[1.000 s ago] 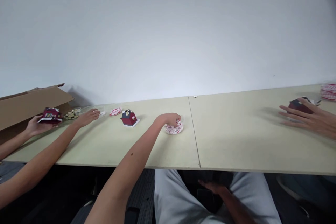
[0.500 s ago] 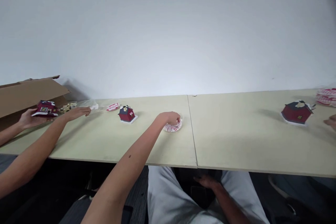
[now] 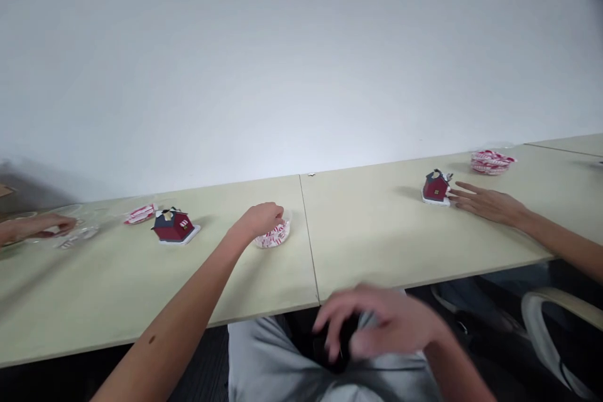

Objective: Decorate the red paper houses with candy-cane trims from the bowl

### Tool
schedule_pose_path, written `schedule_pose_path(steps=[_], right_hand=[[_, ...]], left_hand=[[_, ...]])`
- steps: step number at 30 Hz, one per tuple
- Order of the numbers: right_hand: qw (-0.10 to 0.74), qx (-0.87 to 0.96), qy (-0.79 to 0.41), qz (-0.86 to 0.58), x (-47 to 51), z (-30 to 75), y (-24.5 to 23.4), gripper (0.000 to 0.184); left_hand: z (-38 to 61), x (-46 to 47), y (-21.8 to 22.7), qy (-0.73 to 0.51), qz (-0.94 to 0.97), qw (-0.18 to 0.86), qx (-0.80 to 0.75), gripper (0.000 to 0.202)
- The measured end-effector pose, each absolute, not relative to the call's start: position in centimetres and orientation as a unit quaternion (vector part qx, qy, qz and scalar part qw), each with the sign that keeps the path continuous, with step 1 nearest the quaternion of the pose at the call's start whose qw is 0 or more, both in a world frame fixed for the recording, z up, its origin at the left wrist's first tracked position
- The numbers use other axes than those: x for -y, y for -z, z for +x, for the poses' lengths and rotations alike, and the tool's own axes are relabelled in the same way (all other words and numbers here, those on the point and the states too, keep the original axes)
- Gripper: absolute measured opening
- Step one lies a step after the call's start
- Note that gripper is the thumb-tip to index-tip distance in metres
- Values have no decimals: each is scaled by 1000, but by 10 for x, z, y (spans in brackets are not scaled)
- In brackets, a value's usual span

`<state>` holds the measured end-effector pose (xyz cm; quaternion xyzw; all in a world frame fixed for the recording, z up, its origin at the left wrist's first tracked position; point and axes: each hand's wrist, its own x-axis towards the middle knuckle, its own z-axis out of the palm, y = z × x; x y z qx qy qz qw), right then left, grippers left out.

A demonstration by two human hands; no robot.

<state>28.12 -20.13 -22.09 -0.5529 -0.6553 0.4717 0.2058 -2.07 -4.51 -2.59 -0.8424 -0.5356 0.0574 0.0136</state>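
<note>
My left hand (image 3: 259, 221) rests over the rim of a round transparent dish (image 3: 274, 235) holding red-and-white striped pieces, and its fingers are hidden behind the back of the hand. My right hand (image 3: 377, 326) is blurred above my lap, curled over a dark object (image 3: 335, 347). A small red house model with a navy roof (image 3: 173, 226) stands on a white base left of the dish. A co-worker's hand (image 3: 487, 203) lies next to a second red house model (image 3: 436, 187). Another co-worker's hand (image 3: 40, 225) is at a transparent plastic sheet (image 3: 78, 233).
Two pale tabletops (image 3: 188, 282) meet at a seam (image 3: 308, 232) in front of a white wall. A second striped dish (image 3: 490, 162) sits at the back right, and a striped packet (image 3: 140, 214) lies at the back left. My grey trousers (image 3: 264, 358) show below the table edge.
The view has swung right and tilted. My right hand has risen from my lap toward the table edge. The left co-worker's hand moved to the plastic, and the right co-worker's hand returned beside the house.
</note>
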Motion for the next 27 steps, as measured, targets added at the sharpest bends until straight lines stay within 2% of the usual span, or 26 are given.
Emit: schedule_pose_path(steps=[2,4,6,9,12,14,16,21,27], right_hand=[[445,710,-364,-407,183,341,148,55],[604,624,-185,-459,149,391,97,45],[681,448,10,-580,111,431,75,49],[662,378,59,-645,68,477,85,77],[574,419,25,-703,43,507,114,105],[524,435,-12,-732,33,516,130,114],[500,432,-23,-750,25,516,139,113],[454,446,18,-771,20,484,138,91],[462,605,-63,-646,69,386,133,83]], left_hand=[[-21,51,25,-25,-850,29,526,27],[-24,58,23,19,-851,37,524,29],[-27,69,22,71,-847,30,527,29],[-26,90,26,158,-856,2,491,28],[-15,114,39,211,-884,-22,417,25],[-2,129,50,225,-897,-35,378,22],[11,141,60,224,-906,-48,355,21],[27,161,78,196,-917,-80,338,27],[28,157,90,268,-870,-196,365,22]])
